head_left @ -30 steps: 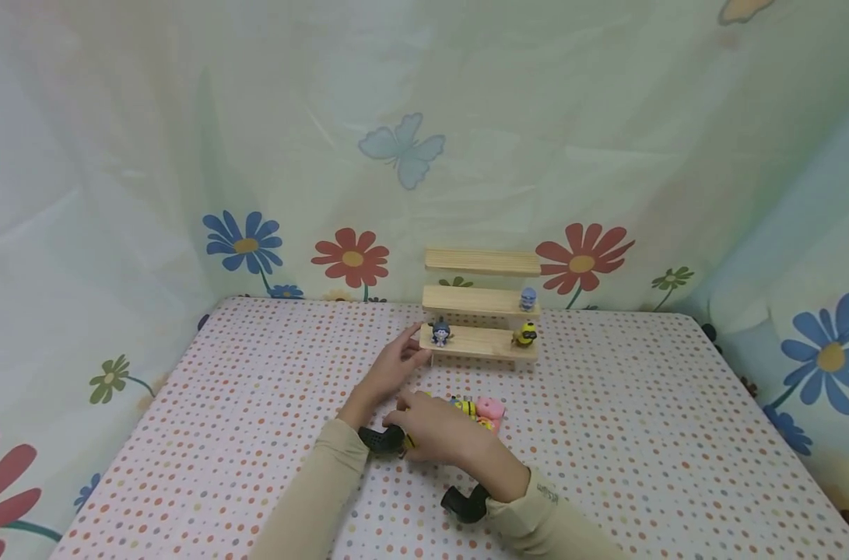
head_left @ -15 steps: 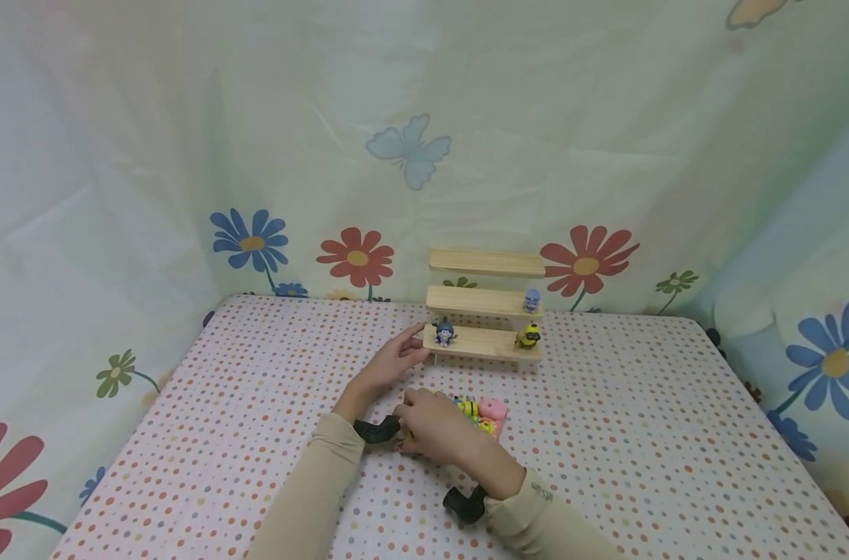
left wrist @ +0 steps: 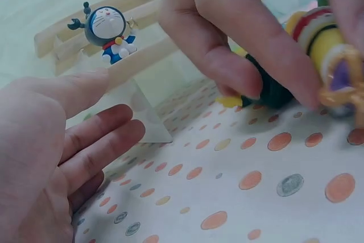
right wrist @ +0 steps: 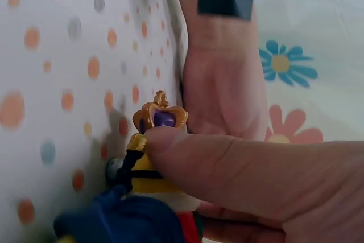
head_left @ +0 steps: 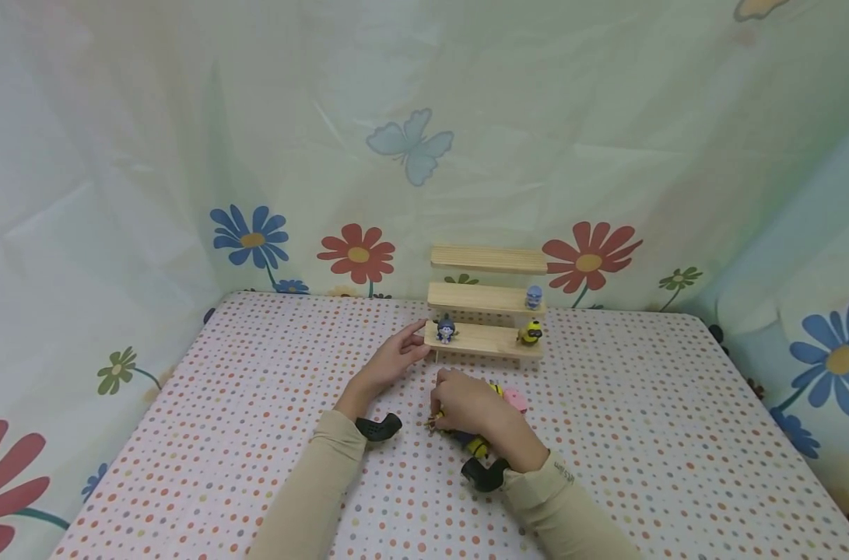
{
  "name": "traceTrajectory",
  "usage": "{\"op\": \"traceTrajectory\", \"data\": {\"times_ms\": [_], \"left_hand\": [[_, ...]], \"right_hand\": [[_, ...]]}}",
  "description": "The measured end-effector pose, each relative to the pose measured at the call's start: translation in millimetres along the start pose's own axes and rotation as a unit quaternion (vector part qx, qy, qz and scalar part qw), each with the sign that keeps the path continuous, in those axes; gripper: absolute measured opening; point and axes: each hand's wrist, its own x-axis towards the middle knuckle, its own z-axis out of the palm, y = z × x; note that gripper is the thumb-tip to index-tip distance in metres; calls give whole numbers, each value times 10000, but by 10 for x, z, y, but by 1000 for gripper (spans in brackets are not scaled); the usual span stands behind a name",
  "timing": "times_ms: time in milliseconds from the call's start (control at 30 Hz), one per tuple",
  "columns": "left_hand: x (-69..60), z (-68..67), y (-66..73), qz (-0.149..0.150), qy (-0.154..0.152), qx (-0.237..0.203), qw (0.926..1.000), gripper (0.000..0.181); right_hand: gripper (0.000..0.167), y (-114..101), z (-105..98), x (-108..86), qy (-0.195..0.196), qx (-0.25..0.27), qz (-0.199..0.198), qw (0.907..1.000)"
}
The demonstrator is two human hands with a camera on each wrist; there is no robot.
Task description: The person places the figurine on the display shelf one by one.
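"Gold and yellow first: what's that crowned figure [right wrist: 151, 185]?"

"It's the one in the right hand [head_left: 466, 404], pinched between thumb and fingers. From the head view, the crown pokes out at that hand's 8 o'clock, low by the dotted cloth [head_left: 256, 435]. Whether it touches the cloth, I can't tell."

"What else is close?"

"Just beside the hand, a pink piece [head_left: 515, 400] lies at 3 o'clock, with a yellow-and-black piece [head_left: 496, 390] at 2, partly hidden."

"And the left hand [head_left: 385, 365]?"

"At 10 o'clock from the right one. It touches the 9 o'clock end of the wooden rack [head_left: 490, 336], at its bottom board, with the fingers loose and holding nothing up."

"So who's on the rack?"

"A blue-and-white cat figure [head_left: 445, 330] sits at the bottom board's 9 o'clock end, and a yellow figure with black goggles [head_left: 531, 333] at its 3 o'clock end. One board up, a pale blue figure [head_left: 533, 298] stands at 3 o'clock."

"Behind all that?"

"A flowered backdrop [head_left: 508, 155]. From the rack, its butterfly [head_left: 412, 148] is at 11 o'clock, and red flowers [head_left: 589, 261] show at 10 and 2."
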Motion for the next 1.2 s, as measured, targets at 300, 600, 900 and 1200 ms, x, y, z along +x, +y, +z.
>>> {"op": "traceTrajectory", "data": {"times_ms": [300,600,900,1200], "left_hand": [[10,-10,-19,35,-39,58,10000,64],[9,-3,-26,42,-19,95,9999,68],[-2,4,-45,-26,15,11,10000,65],[-45,-10,108,-35,-140,55,9999,62]], "right_hand": [[24,227,-144,13,441,632,437,9961],[42,328,-48,55,-115,129,1120,9936],[45,372,-22,69,19,517,1347,9895],[36,450,-223,-36,1029,1629,1120,9748]]}}
